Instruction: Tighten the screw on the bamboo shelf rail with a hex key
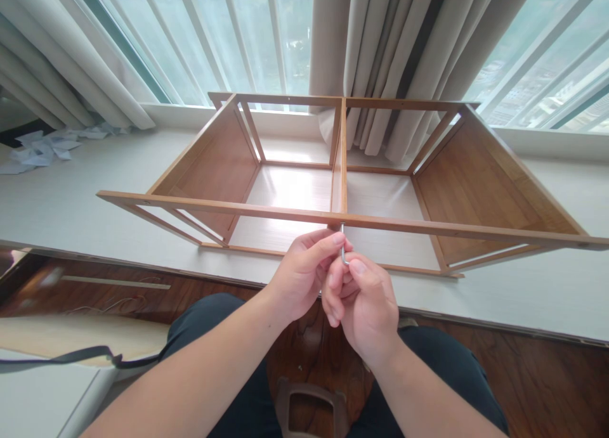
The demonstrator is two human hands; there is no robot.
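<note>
We have a single view, worn on the head; it looks forward and steeply down, close over our own lap and forearms; it faces a wooden shelf frame (342, 191) on a white window ledge (71, 197), with curtains (380, 57) and window bars beyond; no second view overlaps it.

1. Left hand (304, 274): bare, no glove, no ring or watch visible; nails short, unpainted.
2. Right hand (364, 302): bare, same; no jewellery visible.
3. Forearms: both bare to frame edge, no sleeves in view.
4. Legs: dark trousers (216, 327), black/charcoal, plain fabric, no pattern or markings; seen at both knees.
</note>
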